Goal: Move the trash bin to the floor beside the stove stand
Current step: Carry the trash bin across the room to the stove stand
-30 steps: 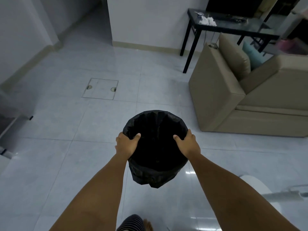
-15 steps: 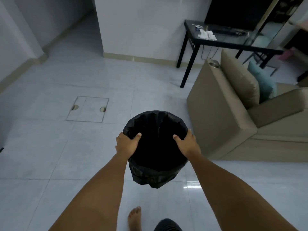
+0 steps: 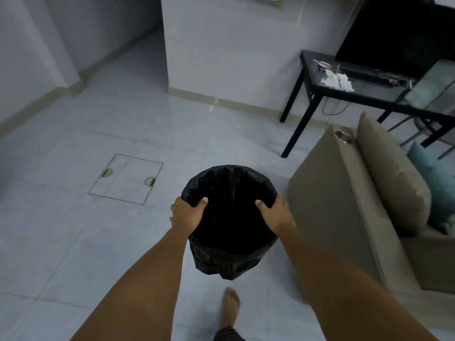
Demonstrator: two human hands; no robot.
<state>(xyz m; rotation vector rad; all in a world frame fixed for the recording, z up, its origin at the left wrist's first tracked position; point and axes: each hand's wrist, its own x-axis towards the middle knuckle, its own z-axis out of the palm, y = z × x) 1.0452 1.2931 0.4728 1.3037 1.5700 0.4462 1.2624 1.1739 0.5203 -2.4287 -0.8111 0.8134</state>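
Note:
A round trash bin [image 3: 231,257] lined with a black plastic bag hangs in the air in front of me, above the tiled floor. My left hand [image 3: 187,214] grips its rim on the left, thumb hooked inside. My right hand [image 3: 277,212] grips the rim on the right the same way. The bin's inside looks dark and I cannot tell what it holds. No stove stand is in view.
A beige sofa [image 3: 349,207] stands close on the right. Behind it is a black glass-topped table [image 3: 369,94] with tissues and a screen. A floor hatch [image 3: 125,179] lies to the left, a corridor opens at the back left. My bare foot [image 3: 230,306] is below the bin.
I have walked forward with the bin held the same way. The sofa, table and floor hatch have come nearer, and my foot has stepped into view below the bin.

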